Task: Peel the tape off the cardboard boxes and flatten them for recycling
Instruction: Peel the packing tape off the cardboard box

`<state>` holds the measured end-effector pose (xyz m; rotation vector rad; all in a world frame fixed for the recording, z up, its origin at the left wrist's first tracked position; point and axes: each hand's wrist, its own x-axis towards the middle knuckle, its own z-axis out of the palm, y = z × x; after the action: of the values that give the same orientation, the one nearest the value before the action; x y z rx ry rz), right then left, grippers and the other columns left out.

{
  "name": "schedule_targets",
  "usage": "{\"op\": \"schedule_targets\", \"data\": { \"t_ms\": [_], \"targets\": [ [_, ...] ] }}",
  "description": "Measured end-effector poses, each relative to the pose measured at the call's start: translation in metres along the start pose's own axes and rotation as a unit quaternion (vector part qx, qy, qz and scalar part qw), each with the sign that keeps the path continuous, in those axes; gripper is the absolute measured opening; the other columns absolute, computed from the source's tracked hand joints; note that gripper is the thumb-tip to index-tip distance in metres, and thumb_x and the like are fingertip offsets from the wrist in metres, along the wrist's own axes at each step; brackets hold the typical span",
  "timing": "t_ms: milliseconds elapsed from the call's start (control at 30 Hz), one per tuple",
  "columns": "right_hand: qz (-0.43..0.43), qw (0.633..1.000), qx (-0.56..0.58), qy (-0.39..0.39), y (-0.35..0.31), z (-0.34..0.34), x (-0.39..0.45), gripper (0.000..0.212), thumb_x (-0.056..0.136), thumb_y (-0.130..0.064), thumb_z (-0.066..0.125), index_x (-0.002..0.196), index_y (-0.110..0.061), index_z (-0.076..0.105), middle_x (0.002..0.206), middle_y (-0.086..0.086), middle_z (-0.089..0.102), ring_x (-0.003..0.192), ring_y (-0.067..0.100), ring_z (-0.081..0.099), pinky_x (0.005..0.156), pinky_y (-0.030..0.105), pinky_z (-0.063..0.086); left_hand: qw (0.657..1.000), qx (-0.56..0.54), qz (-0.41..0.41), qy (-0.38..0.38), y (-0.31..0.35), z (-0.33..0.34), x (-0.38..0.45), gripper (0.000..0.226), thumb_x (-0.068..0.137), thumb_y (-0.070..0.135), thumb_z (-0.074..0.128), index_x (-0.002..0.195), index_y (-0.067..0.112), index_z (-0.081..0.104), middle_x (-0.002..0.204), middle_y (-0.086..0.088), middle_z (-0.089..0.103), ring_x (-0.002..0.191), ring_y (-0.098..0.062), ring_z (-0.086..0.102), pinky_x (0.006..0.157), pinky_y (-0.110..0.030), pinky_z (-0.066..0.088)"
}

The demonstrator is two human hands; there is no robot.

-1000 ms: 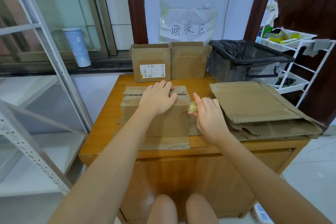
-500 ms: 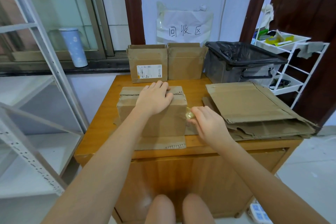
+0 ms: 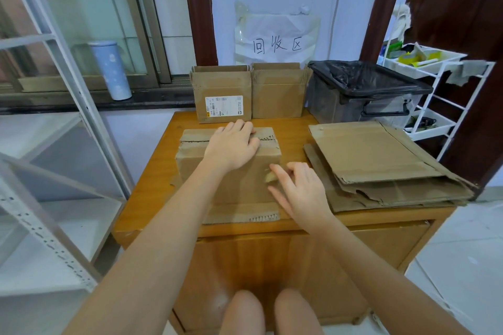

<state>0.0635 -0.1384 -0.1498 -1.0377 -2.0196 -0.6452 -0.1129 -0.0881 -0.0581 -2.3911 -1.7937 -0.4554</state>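
Observation:
A brown cardboard box (image 3: pixel 239 182) stands on the wooden table (image 3: pixel 152 179) in front of me, its flaps spread out front and back. My left hand (image 3: pixel 231 145) lies flat on the box's top, fingers straight. My right hand (image 3: pixel 296 187) is at the box's right front edge and pinches a small wad of yellowish tape (image 3: pixel 270 177) between thumb and fingers. Two more upright boxes, one with a white label (image 3: pixel 221 95) and one plain (image 3: pixel 277 92), stand at the table's back. A stack of flattened cardboard (image 3: pixel 381 166) lies on the right.
A bin with a black bag (image 3: pixel 364 90) sits at the back right. Beside it stands a white wire rack (image 3: pixel 435 95) with clutter. A metal shelf frame (image 3: pixel 54 128) fills the left. A blue tumbler (image 3: pixel 110 69) stands on the window sill.
My right hand has moved down and toward me along the box's right edge with the tape wad. The left hand has stayed on the box top.

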Motion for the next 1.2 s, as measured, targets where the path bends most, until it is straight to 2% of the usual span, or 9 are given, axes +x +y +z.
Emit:
{"op": "schedule_targets", "data": {
  "t_ms": [133, 267, 500, 633, 700, 800, 933, 1067, 1200],
  "targets": [
    [-0.003, 0.998, 0.005, 0.069, 0.003, 0.005, 0.014, 0.027, 0.082, -0.018, 0.07, 0.102, -0.001, 0.067, 0.089, 0.017, 0.063, 0.075, 0.023, 0.058, 0.058, 0.029, 0.051, 1.0, 0.0, 0.002, 0.0, -0.001, 0.0, 0.0, 0.036, 0.1, 0.033, 0.029, 0.126, 0.015, 0.047, 0.124, -0.005, 0.051, 0.114, -0.021, 0.045, 0.096, -0.035, 0.034],
    [-0.022, 0.992, 0.093, 0.081, 0.009, 0.003, 0.015, 0.027, 0.095, -0.021, 0.056, 0.11, 0.001, 0.06, 0.095, 0.018, 0.067, 0.081, 0.026, 0.065, 0.07, 0.031, 0.056, 1.0, 0.003, -0.002, 0.001, -0.002, 0.002, 0.004, 0.037, 0.1, 0.033, 0.028, 0.126, 0.016, 0.047, 0.124, -0.004, 0.051, 0.114, -0.021, 0.045, 0.096, -0.036, 0.034],
    [0.0, 0.993, 0.108, 0.051, 0.008, 0.003, 0.013, 0.025, 0.089, -0.006, 0.055, 0.104, 0.01, 0.066, 0.094, 0.021, 0.066, 0.083, 0.027, 0.066, 0.076, 0.029, 0.055, 1.0, 0.0, -0.01, 0.01, -0.001, 0.003, 0.006, 0.036, 0.099, 0.033, 0.03, 0.124, 0.016, 0.048, 0.123, -0.004, 0.051, 0.112, -0.021, 0.046, 0.093, -0.035, 0.034],
    [0.033, 0.992, 0.117, 0.022, 0.006, 0.004, 0.01, 0.028, 0.086, 0.001, 0.047, 0.106, 0.01, 0.064, 0.093, 0.021, 0.065, 0.077, 0.026, 0.067, 0.069, 0.032, 0.058, 1.0, 0.0, -0.02, 0.021, 0.001, 0.002, 0.007, 0.035, 0.099, 0.033, 0.031, 0.123, 0.016, 0.049, 0.121, -0.003, 0.052, 0.111, -0.02, 0.046, 0.09, -0.033, 0.035],
    [0.052, 0.993, 0.103, -0.001, 0.006, 0.003, 0.012, 0.028, 0.078, 0.01, 0.055, 0.105, 0.009, 0.064, 0.091, 0.019, 0.065, 0.074, 0.026, 0.067, 0.065, 0.035, 0.059, 0.999, 0.002, -0.032, 0.025, 0.004, 0.004, 0.01, 0.035, 0.099, 0.033, 0.031, 0.123, 0.016, 0.049, 0.121, -0.004, 0.052, 0.112, -0.021, 0.047, 0.091, -0.034, 0.035],
    [0.104, 0.989, 0.098, -0.043, 0.003, 0.004, 0.016, 0.048, 0.059, 0.02, 0.075, 0.104, 0.008, 0.064, 0.086, 0.015, 0.066, 0.072, 0.027, 0.065, 0.062, 0.036, 0.059, 0.998, 0.007, -0.05, 0.031, 0.007, 0.007, 0.016, 0.037, 0.098, 0.033, 0.03, 0.123, 0.014, 0.05, 0.122, -0.005, 0.053, 0.113, -0.022, 0.047, 0.092, -0.034, 0.035],
    [0.162, 0.981, 0.082, -0.071, 0.003, 0.007, 0.02, 0.043, 0.067, 0.014, 0.074, 0.107, 0.004, 0.064, 0.088, 0.014, 0.067, 0.076, 0.029, 0.066, 0.064, 0.037, 0.057, 0.997, 0.016, -0.067, 0.028, 0.013, 0.008, 0.022, 0.038, 0.098, 0.033, 0.029, 0.124, 0.013, 0.049, 0.126, -0.007, 0.051, 0.117, -0.024, 0.045, 0.093, -0.035, 0.034],
    [0.289, 0.936, 0.159, -0.122, 0.004, 0.005, 0.023, 0.046, 0.091, 0.003, 0.053, 0.134, -0.006, 0.042, 0.119, 0.009, 0.062, 0.109, 0.022, 0.061, 0.089, 0.034, 0.05, 0.996, 0.029, -0.08, 0.024, 0.015, 0.009, 0.026, 0.038, 0.099, 0.032, 0.027, 0.124, 0.011, 0.047, 0.128, -0.008, 0.05, 0.119, -0.025, 0.043, 0.094, -0.036, 0.033],
    [0.263, 0.944, 0.153, -0.127, 0.009, 0.001, 0.027, 0.029, 0.1, -0.013, 0.042, 0.128, -0.009, 0.048, 0.112, 0.009, 0.062, 0.103, 0.022, 0.059, 0.085, 0.034, 0.05, 0.996, 0.039, -0.077, 0.021, 0.015, 0.011, 0.028, 0.039, 0.099, 0.032, 0.026, 0.126, 0.011, 0.046, 0.13, -0.009, 0.049, 0.12, -0.026, 0.043, 0.095, -0.037, 0.033]
  ]
}}
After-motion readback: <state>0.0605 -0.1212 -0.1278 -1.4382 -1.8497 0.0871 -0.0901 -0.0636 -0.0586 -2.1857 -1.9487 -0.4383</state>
